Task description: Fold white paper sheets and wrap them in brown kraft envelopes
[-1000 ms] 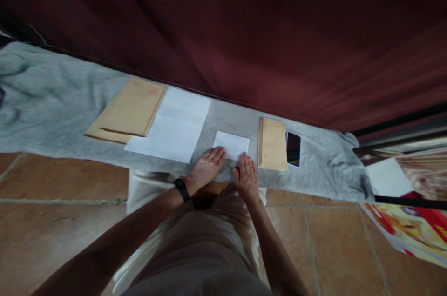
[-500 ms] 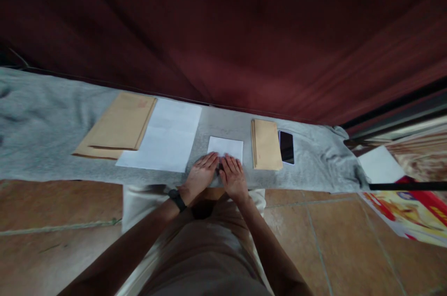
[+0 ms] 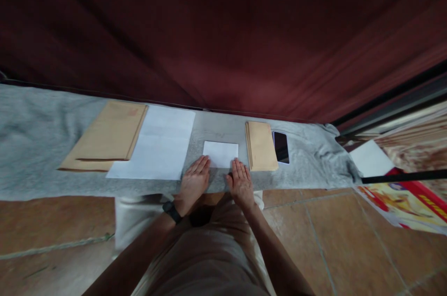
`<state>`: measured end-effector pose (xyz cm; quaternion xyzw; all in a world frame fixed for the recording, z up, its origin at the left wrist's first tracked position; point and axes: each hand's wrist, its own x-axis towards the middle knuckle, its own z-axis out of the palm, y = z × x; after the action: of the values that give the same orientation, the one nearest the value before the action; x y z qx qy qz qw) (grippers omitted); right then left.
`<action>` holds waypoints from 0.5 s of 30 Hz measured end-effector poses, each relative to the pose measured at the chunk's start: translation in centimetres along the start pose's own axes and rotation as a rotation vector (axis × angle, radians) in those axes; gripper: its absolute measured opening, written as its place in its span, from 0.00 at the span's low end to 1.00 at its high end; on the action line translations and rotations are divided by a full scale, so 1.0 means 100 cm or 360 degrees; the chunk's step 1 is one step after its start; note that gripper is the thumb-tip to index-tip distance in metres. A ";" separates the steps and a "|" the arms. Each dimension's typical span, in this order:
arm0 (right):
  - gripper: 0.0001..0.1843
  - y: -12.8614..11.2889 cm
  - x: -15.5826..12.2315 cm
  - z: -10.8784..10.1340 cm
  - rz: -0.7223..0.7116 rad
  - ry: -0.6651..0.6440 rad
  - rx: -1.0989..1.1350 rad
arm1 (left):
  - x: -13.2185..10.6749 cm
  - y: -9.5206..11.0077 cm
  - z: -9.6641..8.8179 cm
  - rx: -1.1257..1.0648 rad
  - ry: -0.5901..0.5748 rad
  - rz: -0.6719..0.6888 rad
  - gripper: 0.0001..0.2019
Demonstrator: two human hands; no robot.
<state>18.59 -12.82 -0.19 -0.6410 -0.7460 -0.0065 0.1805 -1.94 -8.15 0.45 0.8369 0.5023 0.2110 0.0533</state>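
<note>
White and plain, the small paper rectangle (image 3: 220, 152), apparently folded, lies flat just ahead of and between the 2 hands. The left hand (image 3: 194, 182) rests palm-down with its fingertips at the near left corner; the right hand (image 3: 241, 185) does likewise at the near right corner. Neither is clamped on anything: the fingers lie extended and close together, and the 2 hands are apart from each other. The paper should be very light, pliable yet a little stiffer if layered, easily creased and apt to slide; the side edges or near corners seem the best places to pinch.

Left of the left hand lies a large white sheet (image 3: 160, 147), and farther left at least 2 large brown envelopes (image 3: 111, 131) overlap its edge. Near the right hand, ahead and to its right, sits a stack of smaller brown envelopes (image 3: 262, 147), with a dark-screened smartphone (image 3: 281, 148) just past it. Everything rests on a counter (image 3: 218, 126) draped in grey cloth. Beyond both hands hangs dark red fabric (image 3: 223, 63).
</note>
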 end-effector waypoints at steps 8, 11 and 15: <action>0.31 0.003 -0.003 0.000 0.0007 0.0022 -0.0040 | -0.008 0.000 0.002 0.0015 0.0122 -0.0142 0.23; 0.31 0.003 -0.004 0.001 0.0006 0.0040 -0.0053 | -0.007 -0.002 0.005 -0.0070 0.0152 -0.0186 0.23; 0.31 0.002 -0.003 0.003 0.0015 0.0052 -0.0069 | 0.005 -0.007 0.003 -0.0320 0.0126 -0.0295 0.21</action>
<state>18.72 -13.06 -0.56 -0.6481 -0.7396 -0.0324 0.1787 -2.20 -7.34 0.08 0.7684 0.5554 0.2872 0.1362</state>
